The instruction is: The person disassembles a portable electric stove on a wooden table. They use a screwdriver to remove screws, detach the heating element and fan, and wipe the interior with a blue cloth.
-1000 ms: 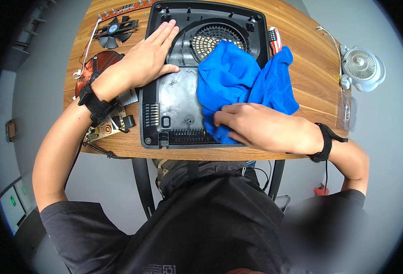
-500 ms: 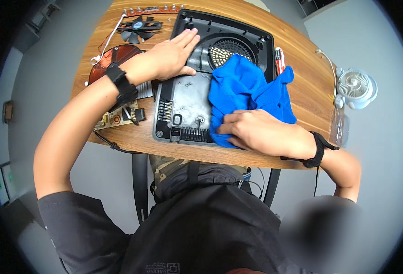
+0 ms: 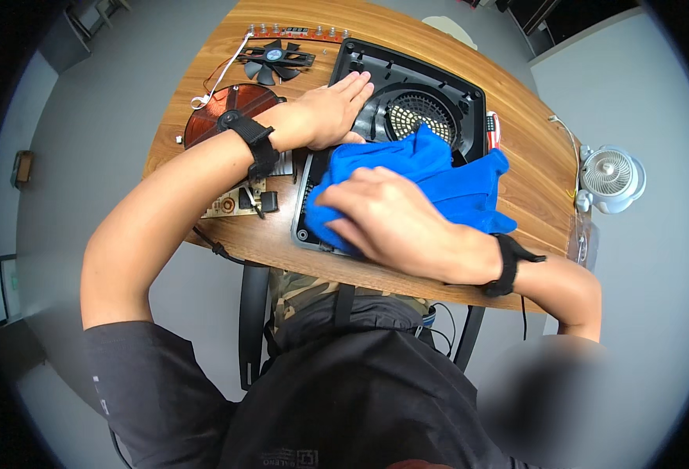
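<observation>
A black plastic appliance housing (image 3: 469,100) lies open side up on the table, a round vent grille in its far half. My left hand (image 3: 330,113) rests on its left edge, fingers stretched out and holding nothing. A crumpled blue cloth (image 3: 469,184) covers most of the housing's near half and hangs over its right edge. My right hand (image 3: 387,215) grips the cloth, pressing it near the housing's lower left part. The fingertips are partly hidden in its folds.
Left of the housing lie a copper coil disc (image 3: 223,109), a black fan (image 3: 274,61), a circuit board (image 3: 231,205) with a cord, and a red strip board (image 3: 297,33). A red-and-white object (image 3: 493,129) sits at its right edge. A small white fan (image 3: 610,176) stands beyond the table's right edge.
My right hand has swept the cloth leftward over the near half of the housing, covering what showed there. My left hand stays on the left edge. The whole view has shifted slightly.
</observation>
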Tool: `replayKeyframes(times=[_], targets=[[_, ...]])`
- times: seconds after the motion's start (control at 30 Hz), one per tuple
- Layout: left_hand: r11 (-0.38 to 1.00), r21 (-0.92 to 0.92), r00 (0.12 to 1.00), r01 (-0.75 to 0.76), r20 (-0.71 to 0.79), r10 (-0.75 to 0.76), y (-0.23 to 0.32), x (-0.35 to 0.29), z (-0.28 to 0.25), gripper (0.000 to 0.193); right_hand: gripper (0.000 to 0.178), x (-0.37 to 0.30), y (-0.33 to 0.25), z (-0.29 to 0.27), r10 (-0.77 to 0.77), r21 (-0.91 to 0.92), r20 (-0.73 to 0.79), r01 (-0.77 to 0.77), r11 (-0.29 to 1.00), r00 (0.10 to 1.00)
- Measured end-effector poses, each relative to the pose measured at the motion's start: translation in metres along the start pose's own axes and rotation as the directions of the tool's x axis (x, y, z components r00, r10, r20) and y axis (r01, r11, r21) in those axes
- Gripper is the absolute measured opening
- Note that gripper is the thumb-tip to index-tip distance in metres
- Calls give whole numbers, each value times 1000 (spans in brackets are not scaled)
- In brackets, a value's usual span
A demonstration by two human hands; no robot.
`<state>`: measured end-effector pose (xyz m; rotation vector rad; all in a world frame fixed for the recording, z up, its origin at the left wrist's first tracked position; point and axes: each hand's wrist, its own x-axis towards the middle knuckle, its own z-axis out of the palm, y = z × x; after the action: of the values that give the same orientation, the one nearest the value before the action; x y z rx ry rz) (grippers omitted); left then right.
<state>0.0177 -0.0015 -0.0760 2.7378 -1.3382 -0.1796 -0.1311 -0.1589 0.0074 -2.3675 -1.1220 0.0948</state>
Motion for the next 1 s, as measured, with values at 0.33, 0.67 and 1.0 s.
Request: replayKeyframes(times=[0.33, 0.67, 1.0], targets=[[999, 28, 1000, 25, 5, -26, 6, -3, -1, 93, 19, 5, 4, 20, -83, 5, 294, 85, 996, 952], [1000, 6, 1000, 12, 6, -12, 6, -2, -5, 90, 23, 14, 14, 6, 58, 17, 442, -74, 997, 895], [1000, 7, 1000, -13, -6, 13, 6, 0, -1, 94, 24, -8, 29, -11, -34, 30, 460, 23, 999, 887]])
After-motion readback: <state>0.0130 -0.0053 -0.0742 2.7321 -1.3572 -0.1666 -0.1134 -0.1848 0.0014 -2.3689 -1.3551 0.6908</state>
